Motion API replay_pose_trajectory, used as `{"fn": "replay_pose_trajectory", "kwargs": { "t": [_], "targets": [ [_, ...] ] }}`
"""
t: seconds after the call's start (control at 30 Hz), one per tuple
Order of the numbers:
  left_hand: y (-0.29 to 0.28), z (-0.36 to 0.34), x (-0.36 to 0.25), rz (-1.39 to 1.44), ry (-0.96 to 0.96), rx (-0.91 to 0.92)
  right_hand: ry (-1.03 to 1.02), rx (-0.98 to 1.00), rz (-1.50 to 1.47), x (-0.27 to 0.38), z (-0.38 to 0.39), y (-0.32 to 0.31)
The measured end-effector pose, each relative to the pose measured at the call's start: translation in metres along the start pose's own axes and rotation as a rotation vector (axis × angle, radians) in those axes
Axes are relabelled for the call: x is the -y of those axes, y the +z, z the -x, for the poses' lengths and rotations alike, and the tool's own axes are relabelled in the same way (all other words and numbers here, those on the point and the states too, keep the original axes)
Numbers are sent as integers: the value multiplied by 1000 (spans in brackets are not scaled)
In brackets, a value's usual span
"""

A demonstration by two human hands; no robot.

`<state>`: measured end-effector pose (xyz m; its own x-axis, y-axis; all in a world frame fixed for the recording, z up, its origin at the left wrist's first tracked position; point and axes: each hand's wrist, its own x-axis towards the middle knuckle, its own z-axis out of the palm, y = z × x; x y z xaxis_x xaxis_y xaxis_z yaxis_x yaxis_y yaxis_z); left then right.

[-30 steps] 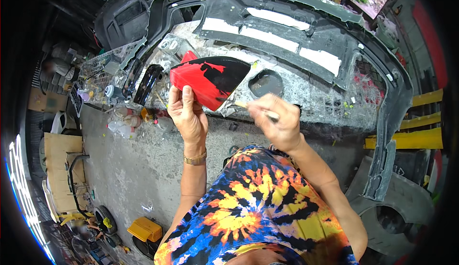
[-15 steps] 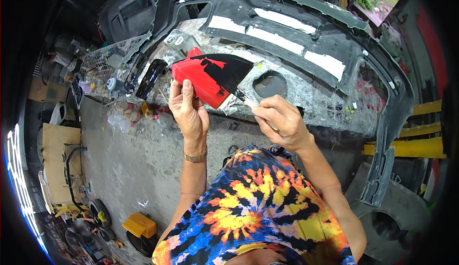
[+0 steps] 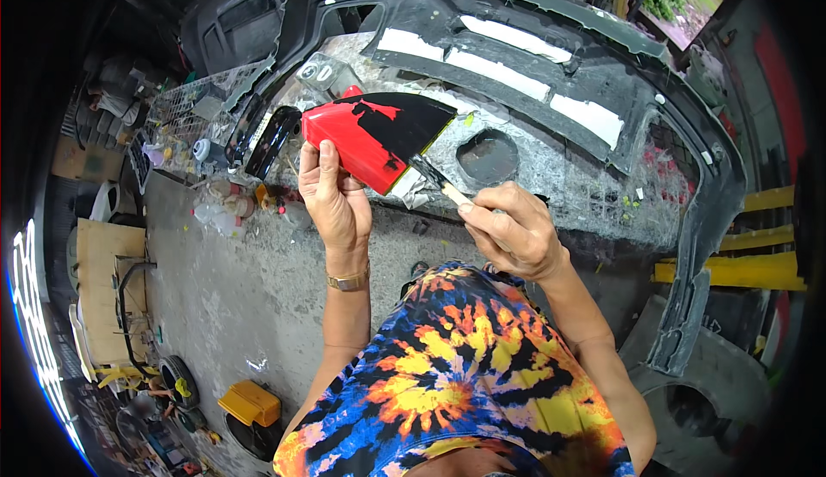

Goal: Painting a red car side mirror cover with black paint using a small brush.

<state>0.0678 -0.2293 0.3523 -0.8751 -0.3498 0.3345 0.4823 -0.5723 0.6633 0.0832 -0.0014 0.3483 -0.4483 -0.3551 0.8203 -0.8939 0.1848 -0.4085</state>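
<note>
my left hand [image 3: 337,203] clamps the red-and-black panel [image 3: 379,140] from below, its long axis running up-right, while my right hand [image 3: 514,234] pinches the brush [image 3: 436,182] at the panel's lower right edge.

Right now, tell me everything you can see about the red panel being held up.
The red panel is a glossy, hard-looking shell piece, roughly wedge-shaped, red at its left and lower part, with ragged black paint covering its upper right. The left hand grips its lower edge, holding it tilted above a grey bumper. A brush in the right hand touches its lower right corner.
</note>
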Motion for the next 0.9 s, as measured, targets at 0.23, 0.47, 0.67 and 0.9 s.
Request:
{"fn": "replay_pose_trajectory", "kwargs": {
  "t": [0.23, 0.47, 0.67, 0.9],
  "targets": [
    [-1, 0, 0, -36, 8, -59, 8, 18, -42, -4, -3, -1],
    [-4, -1, -2, -38, 18, -47, 13, -33, -20, -13, -5, -1],
    [0, 4, -6, -39, 26, -52, 39, -4, -42, -12, -7, -3],
    [0, 6, 1, -118, 34, -44, -41, -56, -16, 0, -30, 8]
  ]
}}
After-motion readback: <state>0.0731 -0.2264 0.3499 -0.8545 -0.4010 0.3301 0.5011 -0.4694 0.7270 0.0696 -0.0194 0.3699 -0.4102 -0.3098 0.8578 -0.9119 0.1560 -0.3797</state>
